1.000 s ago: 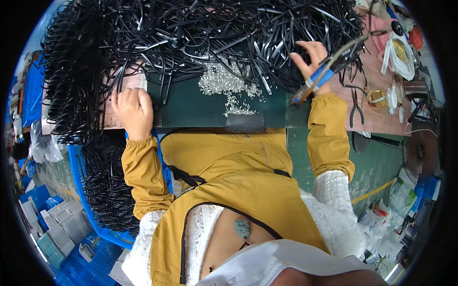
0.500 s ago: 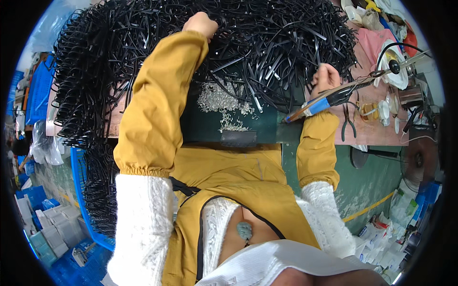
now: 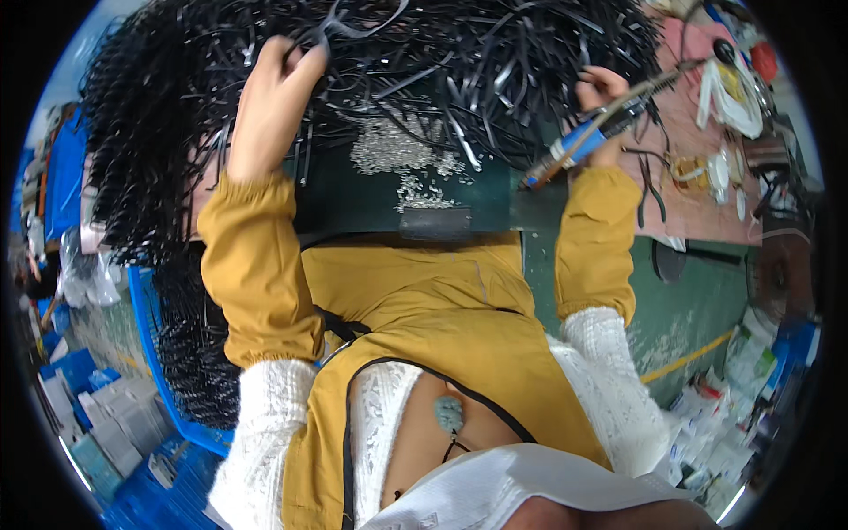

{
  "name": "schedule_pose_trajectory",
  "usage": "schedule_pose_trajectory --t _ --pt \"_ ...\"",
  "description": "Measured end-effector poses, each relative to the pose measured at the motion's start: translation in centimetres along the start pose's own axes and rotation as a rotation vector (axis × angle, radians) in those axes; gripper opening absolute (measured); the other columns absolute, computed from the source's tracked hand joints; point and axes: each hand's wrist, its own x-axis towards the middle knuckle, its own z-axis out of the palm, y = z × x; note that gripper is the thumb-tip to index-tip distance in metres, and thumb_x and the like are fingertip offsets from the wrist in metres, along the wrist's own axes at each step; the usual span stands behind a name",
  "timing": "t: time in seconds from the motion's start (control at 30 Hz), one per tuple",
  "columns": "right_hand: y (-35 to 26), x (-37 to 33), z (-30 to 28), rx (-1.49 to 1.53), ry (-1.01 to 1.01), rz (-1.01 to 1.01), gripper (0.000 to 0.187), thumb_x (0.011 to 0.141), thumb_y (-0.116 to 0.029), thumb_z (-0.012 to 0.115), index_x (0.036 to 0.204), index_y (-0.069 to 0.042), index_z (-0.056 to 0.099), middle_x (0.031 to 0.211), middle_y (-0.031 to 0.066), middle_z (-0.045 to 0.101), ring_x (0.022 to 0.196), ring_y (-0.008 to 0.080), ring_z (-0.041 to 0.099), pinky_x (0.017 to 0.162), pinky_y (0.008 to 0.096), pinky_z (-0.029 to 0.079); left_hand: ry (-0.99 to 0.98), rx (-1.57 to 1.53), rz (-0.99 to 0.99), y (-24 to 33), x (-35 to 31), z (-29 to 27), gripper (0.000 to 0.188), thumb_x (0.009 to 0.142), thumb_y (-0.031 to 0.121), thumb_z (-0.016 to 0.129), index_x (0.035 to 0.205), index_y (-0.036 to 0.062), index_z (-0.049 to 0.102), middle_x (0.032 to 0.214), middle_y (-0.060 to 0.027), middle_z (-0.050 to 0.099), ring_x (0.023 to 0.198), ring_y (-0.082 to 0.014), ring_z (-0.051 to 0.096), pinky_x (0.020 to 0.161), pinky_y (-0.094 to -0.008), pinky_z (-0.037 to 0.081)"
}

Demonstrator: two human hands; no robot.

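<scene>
A large heap of thin black straps (image 3: pixel 477 53) covers the far side of the table. My left hand (image 3: pixel 272 110) is over the heap's left part, thumb and forefinger closed on a black strap (image 3: pixel 340 28) that is blurred by motion. To the right, my right hand (image 3: pixel 605 93) is at the heap's edge with its fingers curled; what they hold, if anything, is hidden. In front of that hand and wrist slants a pen-shaped tool with a blue and black grip (image 3: pixel 579 146), which looks like a soldering iron. Many small silvery metal pieces (image 3: pixel 389 148) lie between my hands on a dark mat.
By the table's front edge sits a small dark block (image 3: pixel 435 223). Pliers (image 3: pixel 652 187) and a small amber container (image 3: pixel 689 172) lie at the right. A blue basket (image 3: pixel 146 327) full of strap ends stands at the left. Straps also hang over the table's left side.
My left hand has drawn back toward me and to the left, bringing a strap up from the heap. My right hand remains beside the slanted tool. The whole view has shifted slightly.
</scene>
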Motion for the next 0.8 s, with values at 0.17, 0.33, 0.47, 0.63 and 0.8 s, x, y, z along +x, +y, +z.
schedule_pose_trajectory --t 0.17,0.33,0.47,0.63,0.8 --pt "-1.9 -1.7 3.0 -0.235 -0.491 -0.350 0.044 0.079 -0.010 0.080 0.122 -0.016 0.072 0.112 0.0060 0.056 0.107 0.0238 0.058 0.091 0.0360 0.050 -0.273 -0.875 -0.206 -2.9 -8.7 0.9 0.041 0.101 0.046 0.049 0.098 0.0060 0.055 0.076 0.0015 0.046 0.070 -0.0125 0.051 0.067 -0.0286 0.048" --pt "-0.5 -2.1 5.9 -0.212 -0.435 -0.475 0.020 0.085 -0.012 0.079 0.104 -0.010 0.074 0.102 0.0055 0.059 0.095 0.0234 0.059 0.084 0.0349 0.048 -0.506 -1.177 -0.456 -3.1 -14.5 2.9 0.050 0.095 0.059 0.053 0.100 0.0099 0.047 0.085 -0.0013 0.039 0.075 -0.0157 0.045 0.074 -0.0363 0.051" --pt "1.5 -0.1 2.5 0.216 0.195 0.097 0.018 0.097 -0.017 0.072 0.101 -0.001 0.065 0.087 0.0048 0.066 0.087 0.0161 0.065 0.070 0.0281 0.052 -0.607 -1.426 -0.361 -2.0 -15.2 5.7 0.048 0.094 0.058 0.053 0.091 0.0119 0.041 0.081 -0.0007 0.036 0.075 -0.0161 0.044 0.084 -0.0398 0.050" --pt "-4.4 -5.3 -5.1 0.686 0.906 0.449 0.021 0.099 -0.021 0.054 0.097 -0.004 0.067 0.091 0.0098 0.068 0.077 0.0208 0.063 0.074 0.0347 0.054 -0.395 -1.746 -0.316 -2.0 -15.3 7.7 0.025 0.106 0.029 0.039 0.101 0.0066 0.047 0.082 -0.0038 0.046 0.082 -0.0211 0.053 0.099 -0.0475 0.050" --pt "-11.5 -16.8 0.6 0.242 0.153 -0.050 0.003 0.091 -0.002 0.063 0.094 -0.001 0.062 0.091 0.0099 0.065 0.080 0.0197 0.064 0.065 0.0285 0.053 -0.056 -1.483 -0.220 -1.1 -16.7 10.8 0.026 0.109 0.017 0.038 0.129 0.0017 0.043 0.099 -0.0102 0.056 0.098 -0.0247 0.062 0.108 -0.0512 0.046"
